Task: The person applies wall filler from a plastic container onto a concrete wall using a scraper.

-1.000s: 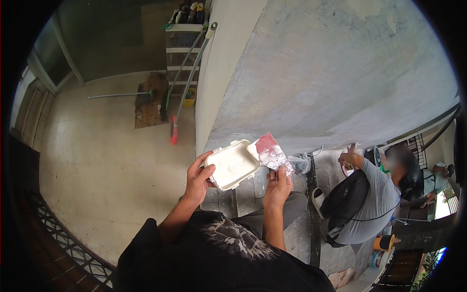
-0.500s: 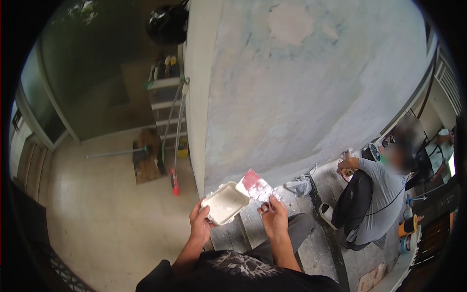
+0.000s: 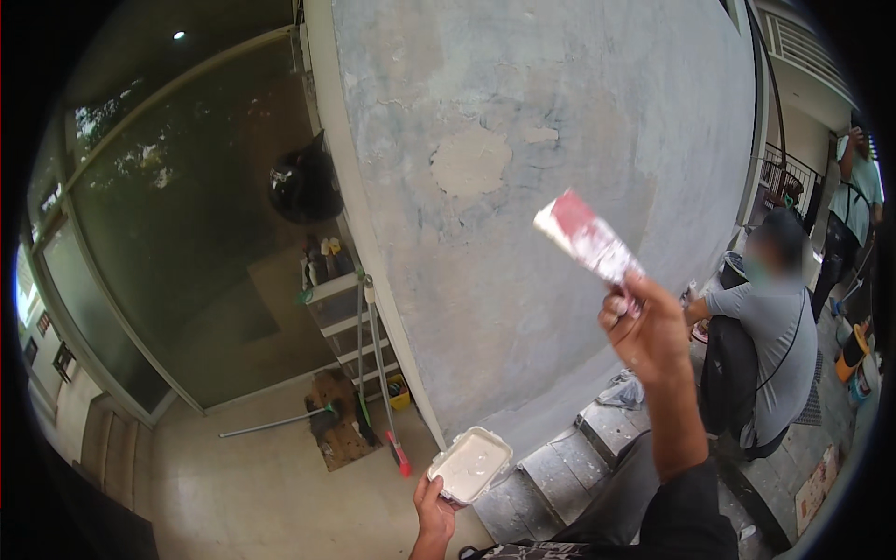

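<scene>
Up near the grey patched plaster wall [image 3: 560, 187], right hand [image 3: 649, 336] w/ fingers wrapped tight on a red-and-white flat scraper blade [image 3: 588, 241], left hand [image 3: 434, 509] cupping a white rectangular tub of pale filler [image 3: 471, 464] low & tilted, so filler could slop out onto the grey steps [image 3: 560, 467].

Outside a house under repair: patched plaster wall [image 3: 523, 187], concrete steps [image 3: 560, 467], glazed porch [image 3: 187, 233].

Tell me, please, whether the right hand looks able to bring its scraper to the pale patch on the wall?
Probably yes: the right hand holds the scraper raised, with only bare wall between its blade and the pale patch.
</scene>
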{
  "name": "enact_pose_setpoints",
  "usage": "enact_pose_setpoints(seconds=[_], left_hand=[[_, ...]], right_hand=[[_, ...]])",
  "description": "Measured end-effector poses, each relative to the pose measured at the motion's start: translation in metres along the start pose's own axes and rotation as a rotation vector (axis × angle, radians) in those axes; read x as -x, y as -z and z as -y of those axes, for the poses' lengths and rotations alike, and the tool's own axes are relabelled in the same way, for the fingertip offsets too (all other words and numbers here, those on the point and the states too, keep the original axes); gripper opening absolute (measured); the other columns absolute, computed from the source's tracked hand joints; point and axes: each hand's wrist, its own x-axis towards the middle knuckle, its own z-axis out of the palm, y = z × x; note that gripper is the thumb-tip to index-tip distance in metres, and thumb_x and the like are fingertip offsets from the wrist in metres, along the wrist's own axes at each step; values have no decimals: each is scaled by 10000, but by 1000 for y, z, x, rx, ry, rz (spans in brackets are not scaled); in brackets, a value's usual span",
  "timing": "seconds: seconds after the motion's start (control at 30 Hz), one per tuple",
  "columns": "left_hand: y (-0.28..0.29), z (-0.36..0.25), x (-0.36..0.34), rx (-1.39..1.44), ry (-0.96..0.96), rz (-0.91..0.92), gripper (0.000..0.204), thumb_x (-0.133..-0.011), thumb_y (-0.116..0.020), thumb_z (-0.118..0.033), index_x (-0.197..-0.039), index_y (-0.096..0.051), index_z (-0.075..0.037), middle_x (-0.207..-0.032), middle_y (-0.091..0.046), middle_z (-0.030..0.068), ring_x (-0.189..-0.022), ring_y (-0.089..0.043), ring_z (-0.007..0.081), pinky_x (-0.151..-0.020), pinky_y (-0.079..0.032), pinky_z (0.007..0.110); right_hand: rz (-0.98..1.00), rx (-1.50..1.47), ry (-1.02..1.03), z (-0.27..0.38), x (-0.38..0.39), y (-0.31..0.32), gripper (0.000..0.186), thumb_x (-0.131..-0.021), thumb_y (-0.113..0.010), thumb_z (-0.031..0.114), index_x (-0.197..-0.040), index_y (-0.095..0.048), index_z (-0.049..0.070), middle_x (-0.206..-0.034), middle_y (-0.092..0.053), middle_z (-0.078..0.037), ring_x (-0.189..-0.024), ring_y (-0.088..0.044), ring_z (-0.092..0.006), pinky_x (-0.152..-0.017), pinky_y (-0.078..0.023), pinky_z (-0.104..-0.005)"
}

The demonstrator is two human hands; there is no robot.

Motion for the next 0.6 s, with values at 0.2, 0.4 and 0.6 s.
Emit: enact_pose_setpoints(seconds=[0.2, 0.4, 0.6], left_hand=[[18, -13, 19, -71, 51, -78, 497, -928, -500, -237, -1375, -428, -31, -1326, -545, 169, -1151, -604, 344, -867, -568, 525], [29, -17, 21, -66, 34, -71, 529, -930, -485, -231, -1399, -376, -11, -1328, -539, 193, -1161, -599, 355, -872, -567, 525], [37, -11, 21, 36, 26, -86, 530, -976, -438, -260, -1401, -404, 56, -1331, -556, 175, -1196, -573, 303, -1000, -479, 432]], right_hand=[[213, 195, 184, 54, -63, -61, 220, -929, -590, 114, -1111, -573, -10, -923, -617, -81, -732, -555, -130, -700, -473, -304], [283, 344, 532, 75, -119, -119, 206, -947, -599, 137, -1061, -604, -34, -896, -625, -78, -736, -567, -124, -706, -495, -287], [206, 1463, 2192, 63, -173, -141, 229, -905, -623, 33, -1127, -652, -16, -1029, -706, -137, -788, -664, -165, -684, -574, -267]])
